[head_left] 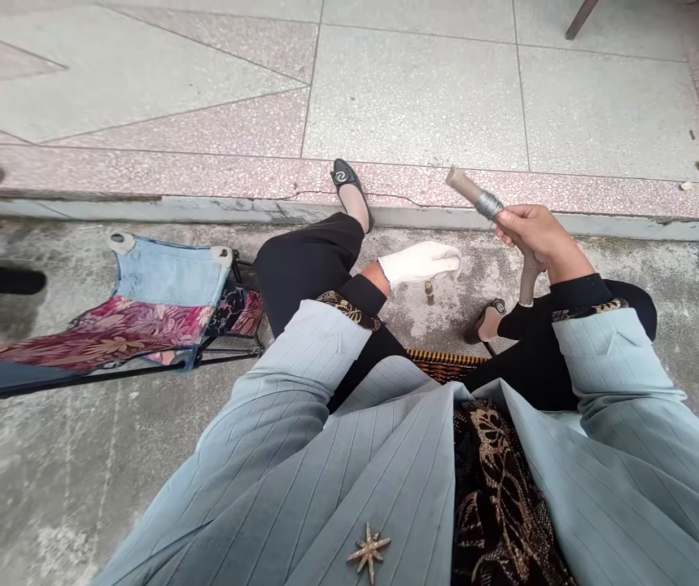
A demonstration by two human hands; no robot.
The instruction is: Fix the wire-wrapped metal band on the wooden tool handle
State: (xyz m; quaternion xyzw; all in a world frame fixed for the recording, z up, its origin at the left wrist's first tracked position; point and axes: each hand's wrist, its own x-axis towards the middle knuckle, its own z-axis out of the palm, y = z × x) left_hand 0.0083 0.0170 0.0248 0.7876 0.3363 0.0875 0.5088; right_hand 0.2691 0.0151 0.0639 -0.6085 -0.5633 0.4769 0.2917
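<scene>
My right hand (535, 236) is bare and closed around a wooden stick (464, 185). Silvery wire (488, 205) is wound in a tight coil around the stick, just beyond my fingers. Below my palm a further length of brownish wood (529, 281) shows. My left hand (421, 264) wears a white knitted glove, its fingers pressed together. A thin strand runs faintly from the coil down to the gloved fingertips. Right under the glove is a small wooden stub (429, 293); whether it lies on the ground or is held, I cannot tell.
To the left stands a folding chair (141, 325) with denim and red floral fabric. A raised tiled step (410, 106) runs across the front, its edge (233, 210) near my left foot. Woven seat edging (443, 364) shows between my legs. Dark furniture legs (581, 19) stand at the top right.
</scene>
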